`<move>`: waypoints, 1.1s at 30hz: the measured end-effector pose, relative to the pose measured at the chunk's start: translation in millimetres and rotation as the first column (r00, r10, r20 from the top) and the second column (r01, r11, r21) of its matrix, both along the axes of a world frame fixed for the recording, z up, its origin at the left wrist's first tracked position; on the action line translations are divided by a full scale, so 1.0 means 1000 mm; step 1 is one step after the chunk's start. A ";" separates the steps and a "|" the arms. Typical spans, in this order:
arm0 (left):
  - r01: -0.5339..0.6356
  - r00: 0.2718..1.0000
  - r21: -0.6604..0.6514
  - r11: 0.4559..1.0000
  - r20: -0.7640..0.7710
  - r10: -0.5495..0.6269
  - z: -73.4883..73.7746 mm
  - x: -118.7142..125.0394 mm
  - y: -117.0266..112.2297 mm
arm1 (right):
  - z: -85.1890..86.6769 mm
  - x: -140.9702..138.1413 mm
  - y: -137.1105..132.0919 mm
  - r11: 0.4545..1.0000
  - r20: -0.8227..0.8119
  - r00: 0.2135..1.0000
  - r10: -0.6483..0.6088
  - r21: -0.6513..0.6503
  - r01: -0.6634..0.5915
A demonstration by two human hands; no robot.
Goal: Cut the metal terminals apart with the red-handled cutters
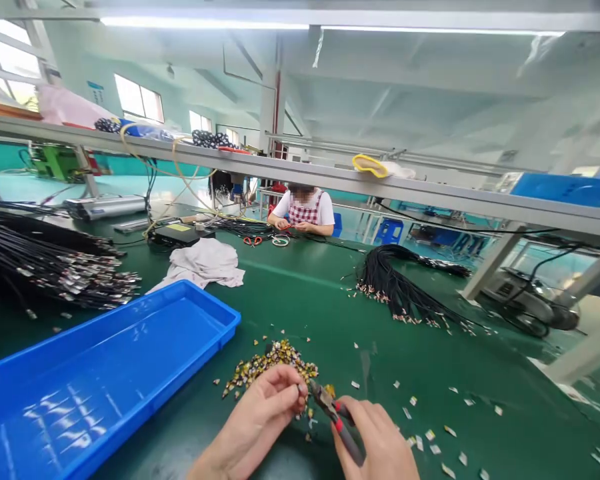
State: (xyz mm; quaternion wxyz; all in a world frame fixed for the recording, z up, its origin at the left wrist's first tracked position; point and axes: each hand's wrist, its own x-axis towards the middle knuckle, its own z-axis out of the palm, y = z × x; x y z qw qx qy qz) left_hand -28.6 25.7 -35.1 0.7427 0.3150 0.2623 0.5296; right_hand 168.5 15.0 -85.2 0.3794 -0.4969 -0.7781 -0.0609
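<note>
My right hand (377, 437) is closed around the grey and red handles of a pair of pliers (325, 402). Their metal jaws point up and left, close to the fingertips of my left hand (263, 413). Thumb and forefinger of that hand pinch a small grey piece (301, 389), mostly covered by the fingers. Just beyond both hands lies a loose pile of small yellow and dark parts (283, 353), partly hidden by my left hand.
A blue tray (225, 327) stands at the left, with a white cloth (205, 263) behind it. Black cables (45, 260) lie far left, and another cable bundle (397, 283) at the right. Small pale scraps (420, 442) dot the green table. A person (305, 212) sits opposite.
</note>
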 end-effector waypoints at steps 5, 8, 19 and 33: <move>0.052 0.994 -0.064 0.997 0.099 -0.046 0.000 0.001 0.000 | -0.010 0.004 -0.004 0.999 0.058 0.998 -0.015 0.044 0.013; 0.054 0.996 -0.091 0.994 0.083 -0.046 0.001 0.001 -0.001 | -0.010 0.004 -0.006 0.998 0.095 0.995 -0.030 0.057 0.025; 0.101 0.994 -0.076 0.992 0.041 -0.098 -0.002 0.001 -0.001 | -0.008 0.005 -0.014 0.999 0.176 0.983 -0.040 0.026 0.036; 0.127 0.992 -0.046 0.991 0.010 -0.127 -0.002 -0.001 -0.002 | 0.000 0.006 -0.020 0.999 0.183 0.982 -0.046 0.035 0.040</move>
